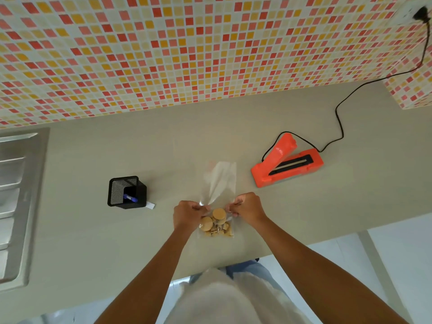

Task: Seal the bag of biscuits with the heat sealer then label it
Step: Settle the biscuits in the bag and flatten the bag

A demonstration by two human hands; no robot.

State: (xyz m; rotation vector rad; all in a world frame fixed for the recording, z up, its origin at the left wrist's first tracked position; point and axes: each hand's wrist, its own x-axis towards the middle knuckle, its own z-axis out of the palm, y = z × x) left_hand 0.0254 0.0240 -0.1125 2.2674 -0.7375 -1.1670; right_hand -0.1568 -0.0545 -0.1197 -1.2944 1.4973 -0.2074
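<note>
A clear plastic bag [218, 181] lies on the beige counter [163, 160], with round and broken biscuits [217, 223] gathered at its near end. My left hand [189, 215] pinches the bag's left edge just above the biscuits. Opposite it, my right hand [247, 208] pinches the right edge. The bag's empty far end points away from me. An orange heat sealer [286, 163] stands to the right with its lid raised and its black sealing strip showing. A small white label [150, 205] lies beside the pen holder.
A black mesh pen holder [127, 192] with a blue marker in it stands to the left. The sealer's black cord [339, 120] runs across the counter to a wall socket at the top right. A steel sink drainer [16, 202] fills the far left. The counter's near edge is close.
</note>
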